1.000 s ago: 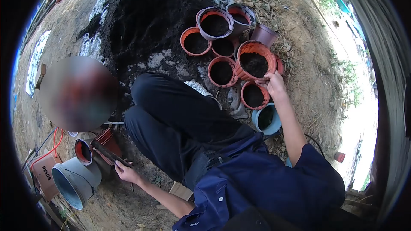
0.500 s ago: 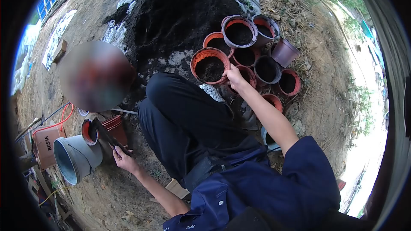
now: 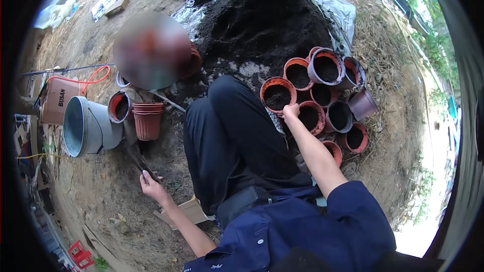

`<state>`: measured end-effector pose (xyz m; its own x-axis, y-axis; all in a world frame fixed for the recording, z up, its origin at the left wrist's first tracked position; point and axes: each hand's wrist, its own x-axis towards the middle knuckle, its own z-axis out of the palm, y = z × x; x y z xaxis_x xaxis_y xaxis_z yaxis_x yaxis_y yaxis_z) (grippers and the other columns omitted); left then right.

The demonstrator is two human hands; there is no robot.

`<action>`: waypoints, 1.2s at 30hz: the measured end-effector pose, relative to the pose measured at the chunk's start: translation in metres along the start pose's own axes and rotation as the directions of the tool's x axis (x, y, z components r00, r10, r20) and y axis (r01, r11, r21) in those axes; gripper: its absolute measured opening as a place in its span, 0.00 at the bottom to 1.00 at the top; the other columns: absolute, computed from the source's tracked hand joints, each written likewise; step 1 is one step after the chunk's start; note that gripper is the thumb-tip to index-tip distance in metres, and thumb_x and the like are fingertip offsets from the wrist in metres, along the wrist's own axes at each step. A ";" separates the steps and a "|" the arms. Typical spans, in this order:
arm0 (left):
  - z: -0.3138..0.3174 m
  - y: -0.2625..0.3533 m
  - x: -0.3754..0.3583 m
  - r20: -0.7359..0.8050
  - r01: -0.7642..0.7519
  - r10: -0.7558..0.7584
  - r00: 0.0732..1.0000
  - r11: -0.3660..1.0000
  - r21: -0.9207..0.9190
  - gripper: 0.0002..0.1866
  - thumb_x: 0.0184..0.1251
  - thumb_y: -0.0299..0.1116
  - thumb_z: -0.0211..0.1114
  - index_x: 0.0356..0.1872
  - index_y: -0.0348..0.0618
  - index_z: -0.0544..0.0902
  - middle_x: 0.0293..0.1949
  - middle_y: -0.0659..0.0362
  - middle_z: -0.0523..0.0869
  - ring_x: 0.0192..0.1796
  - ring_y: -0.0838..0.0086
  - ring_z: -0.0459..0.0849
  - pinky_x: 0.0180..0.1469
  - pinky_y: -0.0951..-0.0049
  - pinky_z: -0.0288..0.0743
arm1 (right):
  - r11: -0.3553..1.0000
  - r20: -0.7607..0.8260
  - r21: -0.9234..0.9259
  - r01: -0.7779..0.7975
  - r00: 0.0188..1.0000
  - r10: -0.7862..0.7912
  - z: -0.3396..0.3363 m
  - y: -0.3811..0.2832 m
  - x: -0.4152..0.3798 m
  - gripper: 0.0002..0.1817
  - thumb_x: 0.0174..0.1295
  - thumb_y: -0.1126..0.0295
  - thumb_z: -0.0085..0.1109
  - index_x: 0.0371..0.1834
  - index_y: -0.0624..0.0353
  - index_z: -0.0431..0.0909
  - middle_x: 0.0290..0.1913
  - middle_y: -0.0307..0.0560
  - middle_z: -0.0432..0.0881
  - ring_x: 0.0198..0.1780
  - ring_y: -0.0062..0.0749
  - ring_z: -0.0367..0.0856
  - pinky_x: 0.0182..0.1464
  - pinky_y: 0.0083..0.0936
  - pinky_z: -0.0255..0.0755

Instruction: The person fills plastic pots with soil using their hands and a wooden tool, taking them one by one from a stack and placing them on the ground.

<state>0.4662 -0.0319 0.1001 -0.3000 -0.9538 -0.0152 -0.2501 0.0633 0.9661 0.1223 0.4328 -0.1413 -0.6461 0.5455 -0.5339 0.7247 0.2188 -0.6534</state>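
My left hand point(image 3: 153, 184) is wrapped round the handle of a dark trowel-like tool point(image 3: 135, 157), whose far end points toward the buckets. With its fingers closed on the rim of an orange-brown pot point(image 3: 278, 95) holding dark soil, my right hand point(image 3: 291, 112) is at the near edge of the pot group. Other soil-filled pots stand round it, among them a purple-grey one point(image 3: 326, 67) and a dark one point(image 3: 339, 116). A purple pot point(image 3: 362, 104) lies tilted at the right of the group.
Behind the pots rises a heap of dark soil point(image 3: 262, 20) on a pale sheet point(image 3: 333, 5). At the left are a grey bucket point(image 3: 94, 127), stacked brown pots point(image 3: 147, 121) and a box point(image 3: 61, 96). A blurred round patch hides part of the upper left.
The view has turned, shifting the pots right and down. The tool in my left hand is lower, away from the small pot by the bucket. My right hand still grips the pot rim.
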 end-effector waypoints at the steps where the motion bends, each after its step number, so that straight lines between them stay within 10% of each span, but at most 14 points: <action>1: -0.001 -0.002 0.001 -0.008 0.034 -0.034 0.999 0.999 -0.005 0.18 0.85 0.45 0.61 0.45 0.36 0.83 0.30 0.59 0.86 0.26 0.80 0.79 0.27 0.77 0.76 | 0.996 0.012 0.064 -0.056 0.998 0.056 -0.004 -0.011 -0.011 0.23 0.67 0.81 0.52 0.67 0.69 0.72 0.66 0.65 0.77 0.57 0.60 0.88 0.45 0.54 0.92; 7: 0.002 0.007 0.002 -0.029 0.052 -0.055 0.998 0.995 -0.089 0.17 0.84 0.44 0.61 0.47 0.36 0.84 0.30 0.59 0.86 0.25 0.80 0.80 0.27 0.77 0.75 | 0.926 0.310 0.140 -0.352 0.903 0.297 -0.020 -0.049 -0.033 0.24 0.76 0.70 0.47 0.71 0.69 0.65 0.45 0.69 0.88 0.48 0.64 0.91 0.42 0.58 0.84; 10: 0.008 0.039 0.000 -0.049 0.084 -0.091 0.995 0.990 -0.114 0.16 0.84 0.42 0.62 0.48 0.37 0.84 0.30 0.59 0.86 0.23 0.80 0.80 0.27 0.77 0.75 | 0.927 0.255 0.107 -0.360 0.911 0.325 -0.035 -0.088 -0.049 0.39 0.68 0.62 0.62 0.78 0.64 0.55 0.56 0.71 0.84 0.44 0.65 0.90 0.48 0.63 0.82; 11: 0.008 0.050 0.002 -0.045 0.058 -0.064 0.997 0.992 -0.115 0.16 0.83 0.43 0.63 0.48 0.37 0.84 0.30 0.59 0.86 0.23 0.80 0.80 0.27 0.78 0.74 | 0.865 0.262 0.270 -0.423 0.897 0.357 -0.041 -0.106 -0.061 0.45 0.61 0.71 0.69 0.81 0.59 0.55 0.73 0.64 0.71 0.56 0.71 0.86 0.56 0.75 0.79; 13: 0.000 0.062 0.005 -0.064 0.030 -0.039 0.997 0.990 -0.139 0.15 0.83 0.42 0.63 0.48 0.38 0.84 0.30 0.60 0.86 0.23 0.80 0.80 0.27 0.78 0.74 | 0.922 0.225 0.326 -0.209 0.964 0.139 -0.063 -0.150 -0.110 0.47 0.59 0.73 0.70 0.79 0.71 0.53 0.76 0.69 0.66 0.66 0.58 0.81 0.60 0.59 0.84; 15: -0.001 0.078 0.005 -0.102 0.025 -0.048 0.994 0.976 -0.216 0.15 0.81 0.42 0.67 0.48 0.38 0.84 0.30 0.61 0.85 0.23 0.81 0.79 0.27 0.78 0.72 | 0.935 0.165 0.347 0.080 0.976 -0.145 -0.043 -0.148 -0.066 0.49 0.59 0.70 0.72 0.80 0.76 0.52 0.79 0.70 0.62 0.78 0.52 0.68 0.78 0.41 0.66; 16: -0.005 0.084 0.006 -0.125 0.021 -0.050 0.991 0.975 -0.220 0.15 0.81 0.42 0.67 0.48 0.38 0.84 0.30 0.61 0.85 0.23 0.81 0.79 0.27 0.78 0.72 | 0.926 -0.020 0.306 0.221 0.974 -0.226 -0.035 -0.161 -0.072 0.37 0.60 0.68 0.72 0.71 0.75 0.71 0.66 0.60 0.80 0.68 0.39 0.79 0.69 0.31 0.72; 22: -0.020 0.120 0.028 -0.070 -0.010 -0.003 0.998 0.984 -0.179 0.18 0.68 0.44 0.80 0.44 0.43 0.84 0.27 0.68 0.81 0.24 0.88 0.74 0.27 0.84 0.63 | 0.707 0.027 0.544 0.452 0.833 -0.553 -0.073 -0.264 -0.211 0.43 0.73 0.67 0.65 0.84 0.69 0.51 0.85 0.66 0.53 0.85 0.54 0.55 0.83 0.41 0.54; 32: 0.047 0.228 0.151 0.261 -0.089 0.101 0.960 0.994 -0.058 0.21 0.68 0.34 0.74 0.53 0.34 0.76 0.26 0.66 0.79 0.22 0.85 0.75 0.23 0.79 0.68 | 0.421 0.026 0.658 0.624 0.541 -0.841 -0.069 -0.320 -0.342 0.21 0.78 0.72 0.57 0.70 0.68 0.73 0.72 0.58 0.75 0.74 0.43 0.74 0.75 0.34 0.70; 36: 0.125 0.218 0.204 0.399 0.008 -0.062 0.915 0.991 0.136 0.13 0.71 0.33 0.69 0.47 0.39 0.75 0.28 0.62 0.82 0.25 0.79 0.82 0.25 0.76 0.74 | 0.482 0.279 0.678 0.555 0.413 -0.867 -0.022 -0.324 -0.360 0.13 0.79 0.74 0.56 0.60 0.68 0.81 0.59 0.50 0.87 0.61 0.26 0.84 0.66 0.23 0.75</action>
<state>0.2355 -0.1763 0.2759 -0.6265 -0.7592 -0.1765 -0.3749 0.0950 0.9222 0.1255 0.1835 0.2744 -0.9618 -0.1903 0.1966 -0.1715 -0.1406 -0.9751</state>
